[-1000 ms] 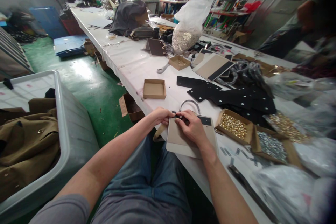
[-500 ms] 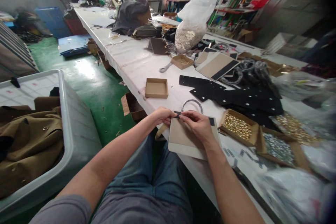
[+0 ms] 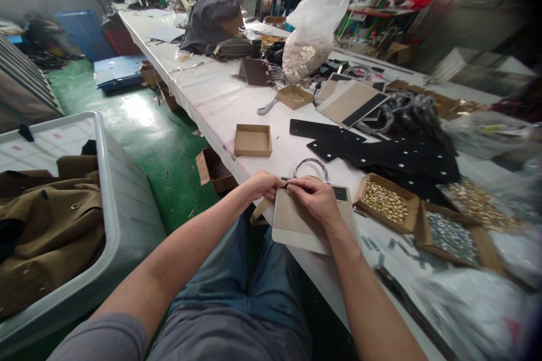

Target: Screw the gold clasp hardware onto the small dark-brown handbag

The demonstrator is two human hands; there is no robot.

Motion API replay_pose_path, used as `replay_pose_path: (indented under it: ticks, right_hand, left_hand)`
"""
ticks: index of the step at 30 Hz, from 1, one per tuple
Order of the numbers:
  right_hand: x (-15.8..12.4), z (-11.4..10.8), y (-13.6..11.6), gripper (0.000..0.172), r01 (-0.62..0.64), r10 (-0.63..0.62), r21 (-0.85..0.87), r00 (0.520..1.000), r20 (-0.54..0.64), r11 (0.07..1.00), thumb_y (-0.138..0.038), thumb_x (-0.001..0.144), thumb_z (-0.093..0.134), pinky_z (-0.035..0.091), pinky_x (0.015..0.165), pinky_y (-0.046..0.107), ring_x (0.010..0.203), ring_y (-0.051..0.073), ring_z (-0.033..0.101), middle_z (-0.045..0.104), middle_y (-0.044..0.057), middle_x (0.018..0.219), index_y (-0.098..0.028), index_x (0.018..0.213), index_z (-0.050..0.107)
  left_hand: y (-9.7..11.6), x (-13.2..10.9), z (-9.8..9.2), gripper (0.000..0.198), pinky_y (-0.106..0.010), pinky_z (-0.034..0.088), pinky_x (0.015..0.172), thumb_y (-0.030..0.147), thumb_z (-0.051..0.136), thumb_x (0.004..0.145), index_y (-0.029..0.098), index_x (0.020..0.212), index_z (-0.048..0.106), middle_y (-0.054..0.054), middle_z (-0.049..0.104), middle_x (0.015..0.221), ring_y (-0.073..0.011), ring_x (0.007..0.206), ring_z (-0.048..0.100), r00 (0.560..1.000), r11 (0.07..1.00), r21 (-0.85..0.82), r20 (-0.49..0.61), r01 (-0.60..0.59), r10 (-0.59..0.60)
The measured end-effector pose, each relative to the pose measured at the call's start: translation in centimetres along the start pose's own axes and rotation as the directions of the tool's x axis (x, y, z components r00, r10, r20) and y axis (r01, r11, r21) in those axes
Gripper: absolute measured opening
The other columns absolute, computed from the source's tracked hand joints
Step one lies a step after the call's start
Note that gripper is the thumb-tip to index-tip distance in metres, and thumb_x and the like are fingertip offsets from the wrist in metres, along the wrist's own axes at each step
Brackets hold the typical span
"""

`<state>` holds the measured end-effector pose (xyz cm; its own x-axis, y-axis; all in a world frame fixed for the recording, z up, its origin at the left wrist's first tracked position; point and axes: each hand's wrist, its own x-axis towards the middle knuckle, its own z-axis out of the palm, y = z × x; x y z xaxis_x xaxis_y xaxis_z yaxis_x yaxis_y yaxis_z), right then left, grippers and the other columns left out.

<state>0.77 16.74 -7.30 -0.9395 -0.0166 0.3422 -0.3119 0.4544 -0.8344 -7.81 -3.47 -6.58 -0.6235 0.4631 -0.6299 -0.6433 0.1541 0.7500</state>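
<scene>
A flat beige panel (image 3: 302, 224) with a pale lower border and a black strip (image 3: 340, 193) along its top lies at the table's near edge. My left hand (image 3: 265, 185) is closed on the panel's upper left corner, with a tan strap (image 3: 259, 212) hanging just below. The fingers of my right hand (image 3: 314, 196) are pinched together over the black strip, close to the left fingertips. Whatever is between them is too small to make out. A ring-shaped handle in clear wrap (image 3: 311, 164) arches beyond the panel's top edge.
An open cardboard box (image 3: 253, 141) stands ahead. To the right are a box of gold fittings (image 3: 383, 203), a box of silver fittings (image 3: 451, 236) and black punched strips (image 3: 381, 155). A grey bin (image 3: 105, 180) holding brown fabric (image 3: 55, 231) stands on the left.
My right hand has shifted very slightly at the black strip, its fingers still pinched. The left hand keeps its hold on the panel's corner.
</scene>
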Motion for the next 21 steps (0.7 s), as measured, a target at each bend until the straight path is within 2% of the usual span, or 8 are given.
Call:
replay_pose_path:
  ticks: [4,9,13,15,21]
  right_hand:
    - [0.01,0.2,0.05,0.019,0.005,-0.006,-0.018,1.0,-0.025,1.0,-0.046,0.107,0.084,0.06,0.089,0.046,0.101,0.032,0.079,0.085,0.006,0.111,-0.031,0.114,0.093]
    - [-0.05,0.37,0.13,0.017,-0.005,0.004,-0.012,0.999,-0.047,1.0,-0.045,0.107,0.084,0.06,0.092,0.045,0.103,0.031,0.079,0.086,0.004,0.114,-0.031,0.115,0.092]
    - [-0.05,0.57,-0.05,0.02,0.034,-0.038,-0.08,0.998,-0.044,0.996,-0.044,0.109,0.081,0.06,0.09,0.046,0.103,0.032,0.078,0.085,0.006,0.115,-0.029,0.117,0.091]
    - [-0.06,0.68,-0.14,0.022,0.053,-0.058,-0.123,0.998,-0.036,0.991,-0.045,0.111,0.079,0.059,0.089,0.047,0.102,0.032,0.077,0.084,0.007,0.114,-0.029,0.12,0.091]
    - [-0.06,0.88,-0.35,0.023,0.079,-0.085,-0.183,0.996,-0.025,0.98,-0.045,0.114,0.076,0.058,0.088,0.048,0.099,0.031,0.075,0.082,0.007,0.112,-0.029,0.123,0.089]
  left_hand:
    - [0.04,-0.01,0.11,0.021,-0.024,0.042,0.051,0.016,0.075,0.104,0.014,0.087,0.064,-0.001,0.054,0.067,-0.0132,0.054,0.048,1.0,1.0,0.005,-0.004,-0.002,0.002]
    - [-0.02,0.1,0.17,0.024,-0.024,0.036,0.048,0.016,0.076,0.103,0.015,0.084,0.061,0.002,0.049,0.065,-0.0116,0.052,0.04,1.0,1.0,0.0,-0.024,-0.013,0.013]
    - [-0.23,0.28,0.12,0.024,-0.025,0.039,0.05,0.015,0.076,0.102,0.015,0.084,0.062,0.002,0.048,0.065,-0.0119,0.052,0.041,0.999,1.0,0.003,-0.031,-0.023,0.023]
    - [-0.39,0.39,0.06,0.024,-0.024,0.036,0.05,0.015,0.076,0.102,0.015,0.083,0.061,0.004,0.045,0.064,-0.0109,0.051,0.037,0.999,1.0,0.001,-0.025,-0.028,0.028]
    - [-0.74,0.7,-0.17,0.018,-0.027,0.046,0.056,0.015,0.079,0.1,0.014,0.087,0.066,-0.001,0.057,0.069,-0.0145,0.057,0.052,0.999,0.999,-0.011,-0.03,-0.044,0.044]
